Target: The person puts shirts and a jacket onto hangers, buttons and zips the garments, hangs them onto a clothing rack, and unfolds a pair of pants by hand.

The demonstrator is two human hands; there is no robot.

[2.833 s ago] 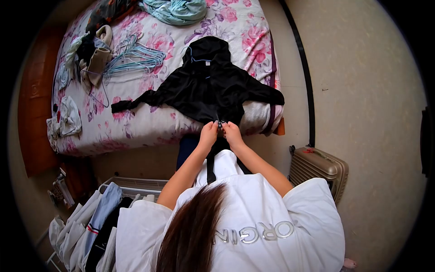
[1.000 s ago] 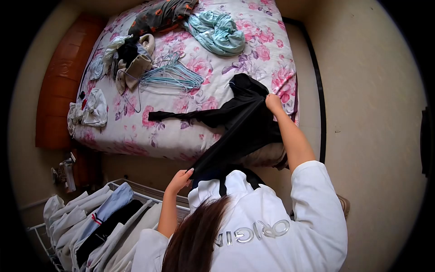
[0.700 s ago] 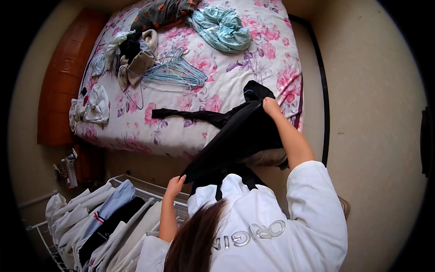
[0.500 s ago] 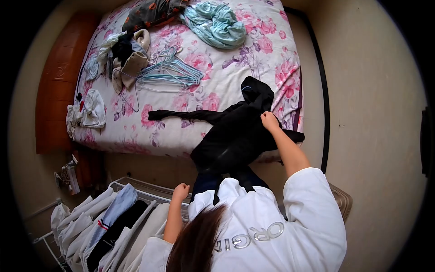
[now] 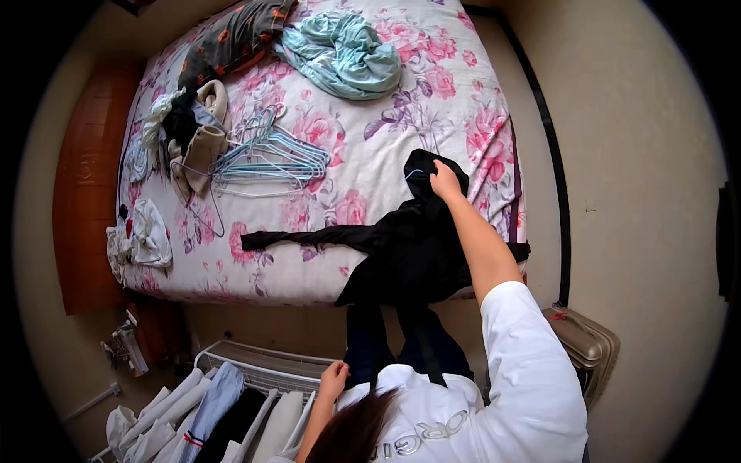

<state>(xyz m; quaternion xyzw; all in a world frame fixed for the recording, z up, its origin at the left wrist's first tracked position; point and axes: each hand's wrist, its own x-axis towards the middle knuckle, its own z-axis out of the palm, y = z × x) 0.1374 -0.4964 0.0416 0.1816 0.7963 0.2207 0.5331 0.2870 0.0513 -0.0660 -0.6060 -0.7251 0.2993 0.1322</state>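
A black hooded garment (image 5: 421, 251) lies on the near edge of the bed, one sleeve stretched out to the left. The blue hook of a hanger (image 5: 415, 173) shows at its hood. My right hand (image 5: 444, 180) is at the hood, its fingers closed on the black fabric. Low beside my body, near the drying rack, my left hand (image 5: 334, 378) is curled closed; whether anything is in it is too small to tell.
On the floral bed (image 5: 309, 270) lie a pile of blue hangers (image 5: 274, 158), a mint cloth (image 5: 347, 58), a dark pillow (image 5: 231, 42) and heaped clothes (image 5: 202, 147). A drying rack (image 5: 262, 356) with clothes stands lower left. A suitcase (image 5: 579, 339) is at the right.
My right hand has moved up from the garment's shoulder to its hood. The view has shifted, and more of the suitcase shows. My left hand stays low by my body.
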